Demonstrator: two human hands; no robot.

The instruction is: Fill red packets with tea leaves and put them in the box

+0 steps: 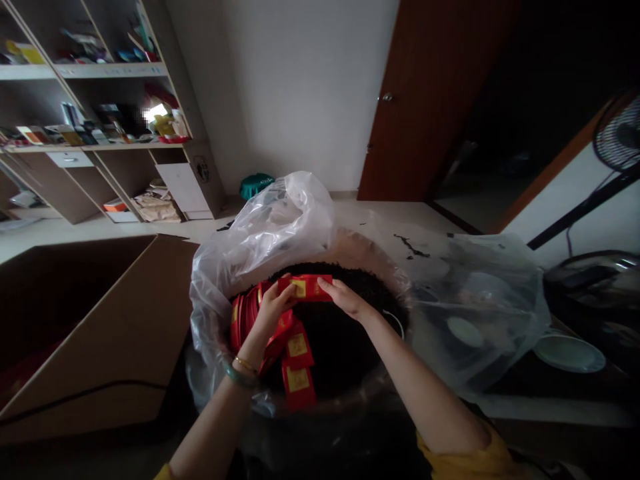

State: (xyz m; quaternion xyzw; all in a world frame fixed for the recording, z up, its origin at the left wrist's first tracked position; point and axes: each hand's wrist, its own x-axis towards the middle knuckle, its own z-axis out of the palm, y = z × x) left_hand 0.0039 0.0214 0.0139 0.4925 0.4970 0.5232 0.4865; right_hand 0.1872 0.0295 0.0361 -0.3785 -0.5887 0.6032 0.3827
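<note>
Single head-worn view, forward and steeply down, seemingly at arm's length.

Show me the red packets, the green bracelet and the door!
Red packets point(311, 288): head view, red front of the held ones.
Green bracelet point(240, 378): head view, its near curve.
Door point(425, 110): head view, panel's middle.

Dim, uneven light; deep right-side shadows, glare on plastic point(280, 220), edges stretched.
</note>
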